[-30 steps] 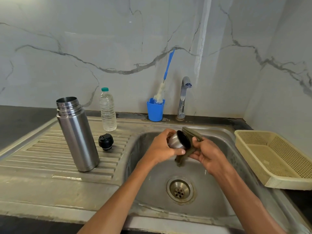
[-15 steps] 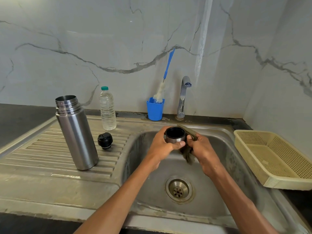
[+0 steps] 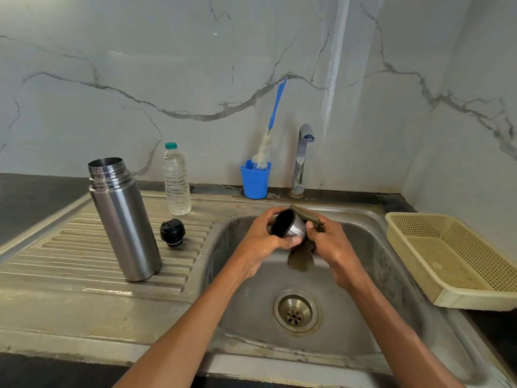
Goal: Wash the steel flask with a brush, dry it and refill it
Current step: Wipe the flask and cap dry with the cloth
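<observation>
The steel flask (image 3: 124, 219) stands upright and uncapped on the ribbed draining board. Its black stopper (image 3: 172, 232) lies beside it. Over the sink basin my left hand (image 3: 263, 239) grips the flask's steel cup lid (image 3: 288, 227), whose dark mouth tilts toward the left. My right hand (image 3: 333, 245) holds an olive-brown cloth (image 3: 303, 249) against the cup's outside; part of the cloth hangs below the cup. A blue-handled bottle brush (image 3: 272, 119) stands in a blue cup (image 3: 255, 179) by the wall.
A clear plastic water bottle (image 3: 176, 182) stands behind the flask. The tap (image 3: 303, 158) is off, right of the blue cup. A cream plastic basket (image 3: 458, 259) sits right of the sink (image 3: 391, 275). The drain (image 3: 296, 312) lies below my hands.
The cup lid has turned in my left hand, its mouth going from rightward to upward to tilted leftward, while my right hand keeps the cloth against it.
</observation>
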